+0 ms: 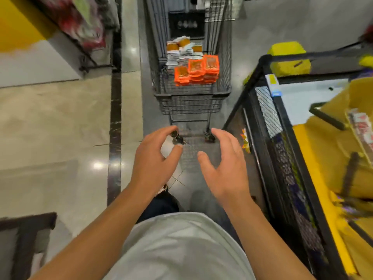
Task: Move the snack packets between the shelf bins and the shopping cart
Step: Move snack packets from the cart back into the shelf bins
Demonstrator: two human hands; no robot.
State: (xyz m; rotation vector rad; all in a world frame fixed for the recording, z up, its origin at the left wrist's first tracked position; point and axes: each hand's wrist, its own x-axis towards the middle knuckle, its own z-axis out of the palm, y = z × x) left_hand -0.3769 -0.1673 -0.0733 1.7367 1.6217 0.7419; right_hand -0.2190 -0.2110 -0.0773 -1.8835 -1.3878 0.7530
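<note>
Nothing is being carried right now. The left hand (156, 156) is being held out in front with fingers loosely curved and nothing in it, and the right hand (228, 164) is spread open the same way, also empty, both well short of the shopping cart (191, 96). Looks like they're being readied for a two-handed scoop, palms turned in toward each other.

The snack packets are being kept in the cart basket: orange packets (196, 72) stacked at the near end, white-and-amber packets (182, 50) piled just behind them, probably sorted by type so each lot can be lifted as a batch.

The black wire shelf bin (268, 110) with yellow lining is being kept right beside the cart on the right, so the reach across is short. What's inside it is too blurred to tell.
</note>
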